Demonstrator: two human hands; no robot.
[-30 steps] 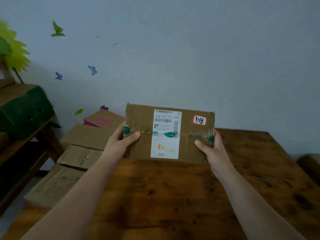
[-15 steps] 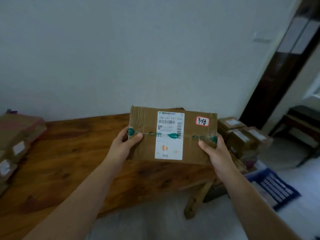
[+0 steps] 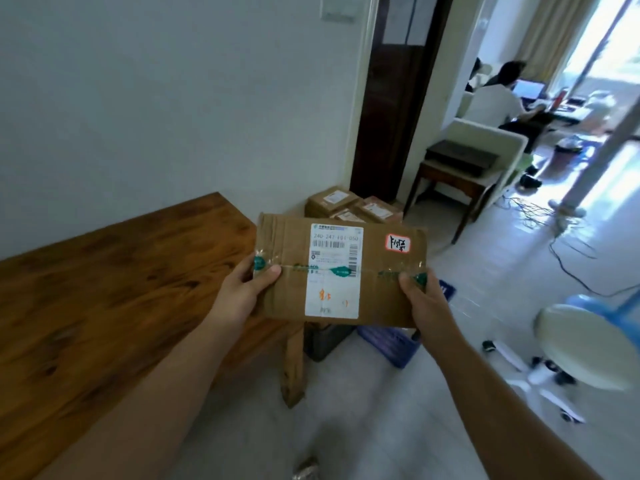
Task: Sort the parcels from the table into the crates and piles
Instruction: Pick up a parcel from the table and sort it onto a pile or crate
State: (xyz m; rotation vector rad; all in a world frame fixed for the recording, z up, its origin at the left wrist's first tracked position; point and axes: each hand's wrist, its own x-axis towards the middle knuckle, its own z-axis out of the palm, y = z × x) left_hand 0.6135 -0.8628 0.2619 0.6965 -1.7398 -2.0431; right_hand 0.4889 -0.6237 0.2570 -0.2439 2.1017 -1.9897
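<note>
I hold a flat brown cardboard parcel [image 3: 287,271] with a white shipping label, green tape and a small red-edged sticker, up in front of me beyond the table's right end. My left hand [image 3: 247,289] grips its left edge, thumb on the front face. My right hand [image 3: 420,299] grips its right edge the same way. Behind the parcel, a pile of several labelled brown parcels [image 3: 349,204] stands on the floor by the wall. A blue crate [image 3: 391,342] lies on the floor below the parcel, partly hidden by it.
The wooden table [image 3: 104,299] fills the left, its leg [image 3: 294,362] near the crate. A dark bin [image 3: 323,339] sits beside the leg. A white stool [image 3: 585,344] stands at the right. Cables trail across the floor. A chair and a seated person lie past the doorway.
My view has swung right, from the table and wall to the doorway side. The parcel stays gripped in both hands and has come off over the table's right end.
</note>
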